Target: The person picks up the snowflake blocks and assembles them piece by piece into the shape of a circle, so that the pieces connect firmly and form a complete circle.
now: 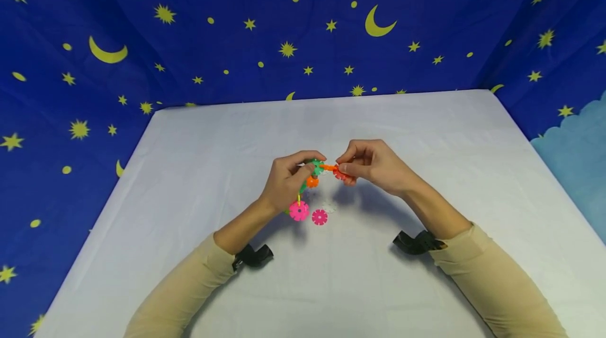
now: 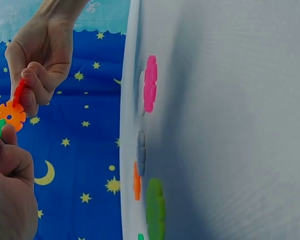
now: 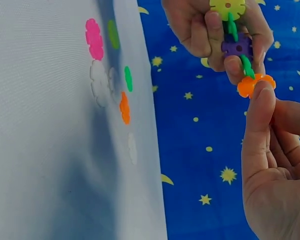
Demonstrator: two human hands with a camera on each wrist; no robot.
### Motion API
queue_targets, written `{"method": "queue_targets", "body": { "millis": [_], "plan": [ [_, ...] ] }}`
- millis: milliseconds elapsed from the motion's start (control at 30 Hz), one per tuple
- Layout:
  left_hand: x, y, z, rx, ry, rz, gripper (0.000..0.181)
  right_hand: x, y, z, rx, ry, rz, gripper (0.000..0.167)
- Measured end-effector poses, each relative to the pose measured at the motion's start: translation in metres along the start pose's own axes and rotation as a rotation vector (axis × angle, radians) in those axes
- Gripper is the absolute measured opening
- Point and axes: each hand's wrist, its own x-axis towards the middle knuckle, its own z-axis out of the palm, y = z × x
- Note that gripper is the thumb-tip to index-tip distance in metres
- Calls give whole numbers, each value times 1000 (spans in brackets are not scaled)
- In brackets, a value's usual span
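Observation:
My left hand (image 1: 286, 177) grips a chain of notched plastic discs slotted into one another. In the right wrist view it runs from a yellow disc (image 3: 227, 7) through green ones and a purple disc (image 3: 237, 47) to an orange disc (image 3: 256, 86). A pink disc (image 1: 299, 211) shows below the left hand in the head view. With thumb and fingers my right hand (image 1: 374, 165) pinches a red disc (image 2: 19, 93), which touches the orange disc's edge. The left fingers hide part of the chain.
Loose discs lie on the white-covered table (image 1: 303, 285) below the hands: pink (image 1: 319, 217), orange (image 3: 125, 108), olive green (image 2: 155, 210), bright green (image 3: 128, 79) and several clear ones (image 3: 98, 82). A blue cloth (image 1: 265, 22) with yellow stars and moons stands behind the table.

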Motion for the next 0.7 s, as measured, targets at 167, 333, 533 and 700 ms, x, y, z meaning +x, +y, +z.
{"method": "queue_targets", "body": {
  "millis": [167,333,533,700],
  "plan": [
    [-1,-1,1,18,1,16,25,0,0,2,-34,4,-15,6],
    [0,1,2,33,13,33,25,0,-1,1,-71,2,-8,7],
    [2,6,1,-19,-13,-33,23,2,-1,-3,-85,57,55,18],
    [2,2,0,-62,-32,-71,24,3,1,-6,-60,136,86,24]
  ]
}}
